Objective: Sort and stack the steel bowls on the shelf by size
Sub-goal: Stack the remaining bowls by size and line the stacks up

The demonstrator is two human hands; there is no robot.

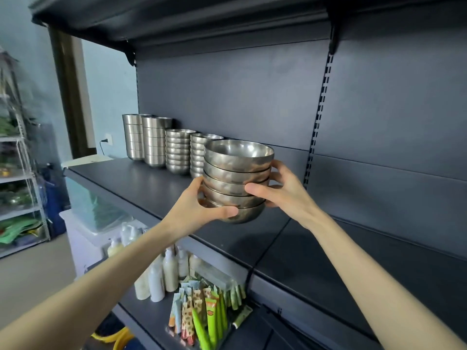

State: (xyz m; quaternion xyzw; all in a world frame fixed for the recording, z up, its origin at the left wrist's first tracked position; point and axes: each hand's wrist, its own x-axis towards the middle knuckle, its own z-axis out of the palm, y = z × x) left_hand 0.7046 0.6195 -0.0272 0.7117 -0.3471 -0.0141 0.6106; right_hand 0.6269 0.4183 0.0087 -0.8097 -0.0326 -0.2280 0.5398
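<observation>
A stack of several large steel bowls [237, 173] is held over the dark shelf [141, 183], nested and slightly tilted. My left hand [199, 205] grips its lower left side, thumb under the bottom bowl. My right hand [283, 190] clasps its right side, fingers around the middle bowls. Whether the bottom bowl touches the shelf I cannot tell. Further left along the shelf stand two stacks of small bowls [178, 151] [198, 152] and two stacks of taller steel cups [132, 137] [154, 141], lined up against the back panel.
The shelf board runs on to the right [353, 261] with nothing standing on it. A shelf above [202, 18] overhangs. On the lower shelf are white bottles [161, 274] and coloured tubes [202, 314]. A wire rack [17, 188] stands at far left.
</observation>
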